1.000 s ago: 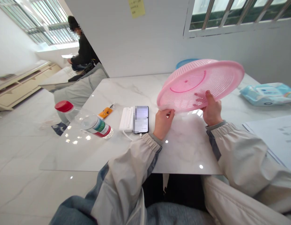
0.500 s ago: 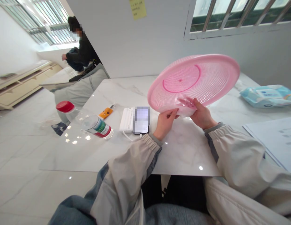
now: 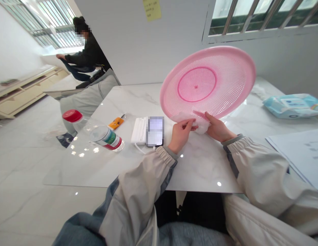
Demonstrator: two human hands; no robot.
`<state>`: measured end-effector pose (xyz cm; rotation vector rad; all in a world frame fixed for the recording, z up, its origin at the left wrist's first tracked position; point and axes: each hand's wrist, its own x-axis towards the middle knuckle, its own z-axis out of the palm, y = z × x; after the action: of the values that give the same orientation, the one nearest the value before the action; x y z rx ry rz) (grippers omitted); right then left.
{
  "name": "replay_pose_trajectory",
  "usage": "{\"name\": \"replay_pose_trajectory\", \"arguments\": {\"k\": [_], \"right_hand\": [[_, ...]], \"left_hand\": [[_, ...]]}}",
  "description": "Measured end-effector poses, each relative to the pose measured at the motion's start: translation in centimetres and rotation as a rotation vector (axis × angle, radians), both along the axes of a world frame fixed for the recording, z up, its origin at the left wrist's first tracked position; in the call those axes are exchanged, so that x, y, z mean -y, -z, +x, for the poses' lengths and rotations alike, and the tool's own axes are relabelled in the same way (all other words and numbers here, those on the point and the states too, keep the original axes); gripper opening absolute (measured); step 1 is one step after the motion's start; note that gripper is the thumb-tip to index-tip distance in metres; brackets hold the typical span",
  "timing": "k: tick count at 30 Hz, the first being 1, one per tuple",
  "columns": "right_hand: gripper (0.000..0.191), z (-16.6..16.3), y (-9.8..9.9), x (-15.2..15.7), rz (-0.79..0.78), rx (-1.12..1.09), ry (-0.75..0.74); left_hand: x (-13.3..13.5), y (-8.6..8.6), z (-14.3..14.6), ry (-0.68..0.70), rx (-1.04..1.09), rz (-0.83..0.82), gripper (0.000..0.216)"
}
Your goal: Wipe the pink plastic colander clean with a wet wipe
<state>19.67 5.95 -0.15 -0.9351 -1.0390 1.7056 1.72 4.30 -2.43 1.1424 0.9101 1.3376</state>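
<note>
A pale, marble-patterned desk [image 3: 199, 164] is spreading in front of the person, catching spots of light on its glossy top. Behind it a grey wall is rising, bearing a yellow note [image 3: 152, 10] and a barred window [image 3: 261, 17]; at far left, a co-worker in dark clothing [image 3: 93, 51] is sitting beyond a grey seat [image 3: 89, 92]. On the desk, a red-capped bottle [image 3: 109, 139], a white power bank [image 3: 138, 131] and a phone [image 3: 155, 131] are lying to the left, while a blue packet [image 3: 292, 106] and papers [image 3: 299, 150] are resting to the right. The round pink basket [image 3: 196, 85] is leaning in the air above the desk's middle, its hollow facing the person, its outline's long axis running from lower left to upper right. The right hand [image 3: 217, 130] is gripping the lower rim area, its thumb lying on the near side and its fingers passing behind. The left hand [image 3: 179, 136] is closing thumb and fingertips on a white wipe [image 3: 203, 127], which is covering part of the bottom rim between both hands.
</note>
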Motion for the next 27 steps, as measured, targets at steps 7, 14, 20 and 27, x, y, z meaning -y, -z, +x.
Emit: {"name": "replay_pose_trajectory", "arguments": {"k": [7,14,20,27], "right_hand": [[0.038,1.9,-0.6,-1.0,0.2,0.048,0.354],[0.043,2.8,-0.7,-1.6,0.204,0.033,0.554],[0.026,2.5,-0.3,-1.6,0.235,0.04,0.597],[0.033,2.1,0.2,-1.6,0.203,0.005,0.51]], "left_hand": [[0.1,-0.5,-0.8,-0.099,-0.215,0.092,0.019],[0.2,-0.5,-0.9,-0.14,-0.416,0.163,0.019],[0.4,-0.9,-1.3,-0.14,-0.556,0.161,0.019],[0.2,-0.7,-1.2,-0.112,-0.433,0.147,0.023]]}}
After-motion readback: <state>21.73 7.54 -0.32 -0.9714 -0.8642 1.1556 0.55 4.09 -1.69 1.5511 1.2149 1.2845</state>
